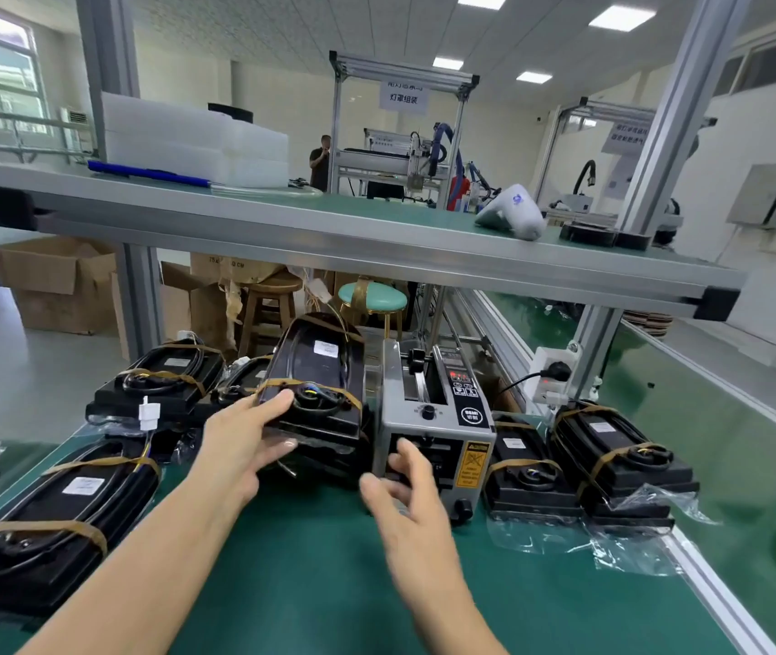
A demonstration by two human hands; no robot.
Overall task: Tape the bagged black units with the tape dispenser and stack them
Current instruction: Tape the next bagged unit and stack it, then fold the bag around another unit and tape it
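Note:
My left hand (239, 439) grips the near end of a bagged black unit (317, 375), thumb under and fingers on top. The unit is tilted, its far end raised, and it carries brown tape bands. It sits just left of the grey tape dispenser (438, 418). My right hand (407, 494) hovers blurred in front of the dispenser's lower face, fingers spread and holding nothing. More bagged, taped black units lie on the green mat: one at the near left (60, 512), a stack behind it (159, 390), and two stacks right of the dispenser (530, 470) (622, 460).
An aluminium shelf (329, 234) spans overhead at mid-height, carrying white foam trays and a white bundle. A frame post and power socket (554, 375) stand right of the dispenser. A white plug (149, 413) dangles at left. Stools and cardboard boxes are behind the bench.

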